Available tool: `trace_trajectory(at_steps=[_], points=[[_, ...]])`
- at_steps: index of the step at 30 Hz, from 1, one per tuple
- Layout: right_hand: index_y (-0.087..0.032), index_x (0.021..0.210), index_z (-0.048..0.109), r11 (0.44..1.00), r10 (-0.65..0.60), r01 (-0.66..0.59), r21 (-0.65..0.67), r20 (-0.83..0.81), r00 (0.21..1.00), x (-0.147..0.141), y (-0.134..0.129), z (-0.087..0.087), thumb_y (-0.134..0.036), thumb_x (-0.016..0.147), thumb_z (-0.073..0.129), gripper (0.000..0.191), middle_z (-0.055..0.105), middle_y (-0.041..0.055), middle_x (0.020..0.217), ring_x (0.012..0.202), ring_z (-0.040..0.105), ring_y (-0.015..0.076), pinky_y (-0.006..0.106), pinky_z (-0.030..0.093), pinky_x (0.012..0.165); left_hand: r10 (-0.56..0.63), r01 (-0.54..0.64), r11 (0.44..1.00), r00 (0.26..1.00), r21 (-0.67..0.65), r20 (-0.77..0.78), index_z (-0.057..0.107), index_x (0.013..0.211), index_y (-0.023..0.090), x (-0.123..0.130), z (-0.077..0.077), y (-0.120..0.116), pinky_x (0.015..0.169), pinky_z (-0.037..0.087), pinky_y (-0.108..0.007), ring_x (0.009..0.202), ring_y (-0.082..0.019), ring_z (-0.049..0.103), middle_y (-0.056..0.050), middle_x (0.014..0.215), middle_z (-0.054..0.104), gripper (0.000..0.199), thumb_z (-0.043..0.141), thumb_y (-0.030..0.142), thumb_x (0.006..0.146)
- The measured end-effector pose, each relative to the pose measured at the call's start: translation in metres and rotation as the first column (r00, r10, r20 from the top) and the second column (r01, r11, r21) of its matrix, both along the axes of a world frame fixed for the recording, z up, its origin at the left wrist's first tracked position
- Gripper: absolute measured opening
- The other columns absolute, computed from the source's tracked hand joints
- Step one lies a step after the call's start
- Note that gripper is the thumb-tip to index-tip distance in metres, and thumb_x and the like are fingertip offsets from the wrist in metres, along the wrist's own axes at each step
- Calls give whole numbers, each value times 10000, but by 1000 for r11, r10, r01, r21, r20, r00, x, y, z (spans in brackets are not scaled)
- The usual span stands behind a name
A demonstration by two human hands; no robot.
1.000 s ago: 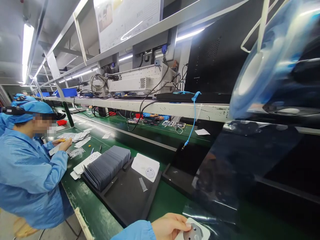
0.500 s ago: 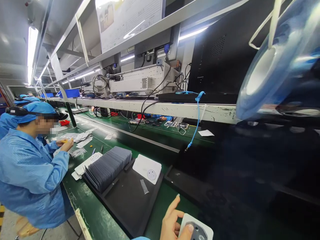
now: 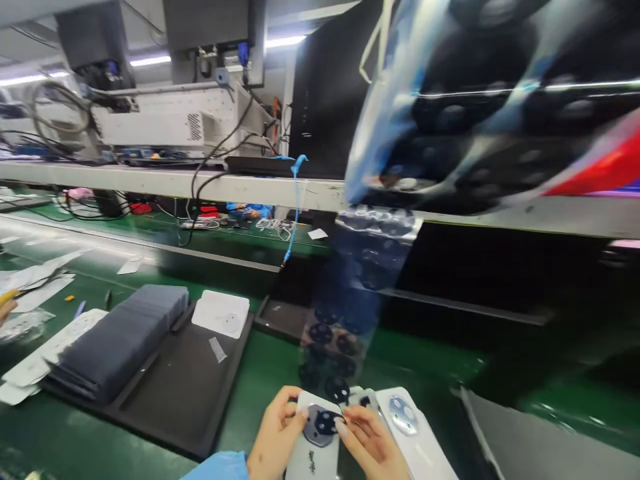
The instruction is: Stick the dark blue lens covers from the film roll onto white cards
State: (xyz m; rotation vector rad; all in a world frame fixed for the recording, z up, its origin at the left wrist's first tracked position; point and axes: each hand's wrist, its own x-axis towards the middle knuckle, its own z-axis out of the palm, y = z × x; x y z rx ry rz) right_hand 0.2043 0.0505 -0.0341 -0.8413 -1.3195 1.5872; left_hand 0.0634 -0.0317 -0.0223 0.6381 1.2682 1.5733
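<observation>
A white phone-shaped panel [image 3: 311,460] with a round dark grey camera area is gripped at its left edge by my left hand [image 3: 277,433], thumb on top. My right hand [image 3: 373,443] pinches a small black piece with round holes [image 3: 327,423] over that camera area. Just beyond my hands hangs or lies a clear strip [image 3: 345,320] bearing several black round pieces; its lower end is near my right fingers. Another white panel with a silvery round camera area [image 3: 420,443] lies to the right of my right hand, and part of a further one shows behind my fingers.
A black tray [image 3: 175,393] on the left holds a row of grey sheets [image 3: 125,340], a white card [image 3: 221,313] and a small clear strip. Plastic bags [image 3: 480,120] hang at the upper right. A blue coiled cord [image 3: 297,207] dangles from the shelf [image 3: 150,180]. Another person's hand [image 3: 6,308] is at far left.
The view has swung right. My right hand has come into view with a small black piece, and the panel in my left hand now shows more fully. The white panels at right have appeared.
</observation>
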Motion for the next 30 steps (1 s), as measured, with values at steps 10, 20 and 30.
trace_trajectory(at_steps=[10, 20, 30], points=[[-204, 800, 728, 990, 115, -116, -74, -20, 993, 1, -5, 16, -499, 609, 857, 374, 678, 43, 810, 824, 676, 234, 312, 561, 777, -40, 41, 999, 986, -1, -161, 575, 1024, 166, 0, 2, -1, 546, 442, -221, 643, -155, 645, -101, 967, 722, 482, 633, 591, 805], [-216, 689, 655, 990, 96, -97, -103, -13, 995, -2, -10, 22, -535, 626, 826, 367, 666, 33, 805, 907, 651, 256, 296, 529, 795, -60, 63, 998, 985, 15, -160, 567, 1029, 175, 0, 2, -1, 575, 460, -232, 669, -159, 652, -99, 982, 718, 431, 624, 554, 832], [-197, 766, 684, 999, 25, -18, -35, 196, 980, -4, -3, -11, -495, 606, 834, 370, 694, 46, 736, 644, 597, 194, 292, 500, 631, -141, 138, 986, 989, 91, 30, 331, 1350, 245, 2, 7, -4, 693, 499, -303, 760, -191, 677, -112, 1109, 674, 679, 683, 472, 816]])
